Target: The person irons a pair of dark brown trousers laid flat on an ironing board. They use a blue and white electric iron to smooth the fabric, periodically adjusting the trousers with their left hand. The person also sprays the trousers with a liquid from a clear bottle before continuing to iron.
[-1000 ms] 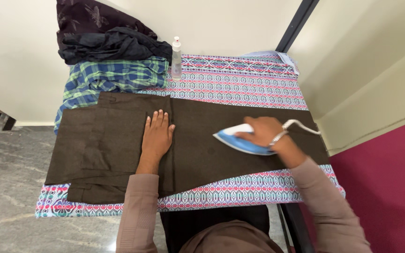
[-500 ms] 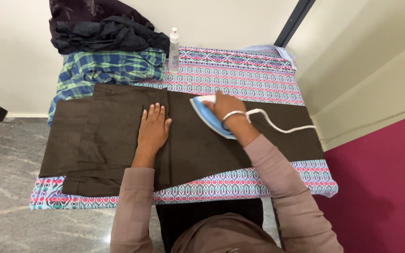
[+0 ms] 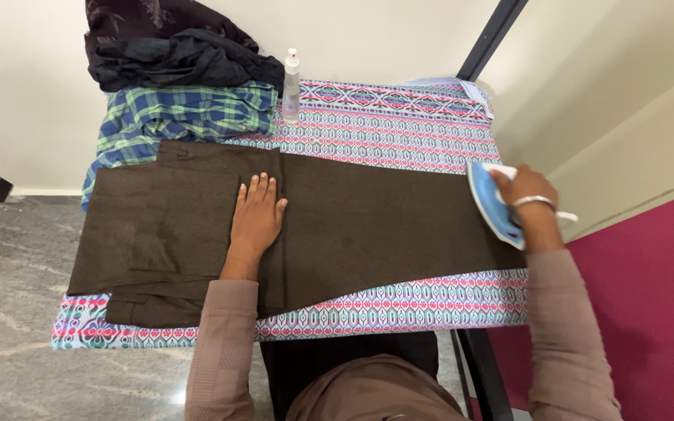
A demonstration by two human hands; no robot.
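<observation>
Dark brown trousers (image 3: 368, 226) lie flat across a table covered with a patterned cloth (image 3: 399, 125). My left hand (image 3: 257, 217) presses flat on the trousers near the waist end, fingers together. My right hand (image 3: 526, 195) grips the handle of a blue and white iron (image 3: 489, 201) at the right end of the trouser leg, near the table's right edge. A bracelet sits on my right wrist. The iron's white cord shows just behind my hand.
A pile of clothes (image 3: 177, 86) sits at the back left: a blue-green checked piece under dark garments. A clear spray bottle (image 3: 291, 78) stands beside it. A dark pole (image 3: 487, 37) rises at the back right. Grey stone floor (image 3: 9, 273) lies left.
My right hand slid the iron from the middle of the trousers to the left near my left hand, then far right to the leg's end. My left hand stayed put.
</observation>
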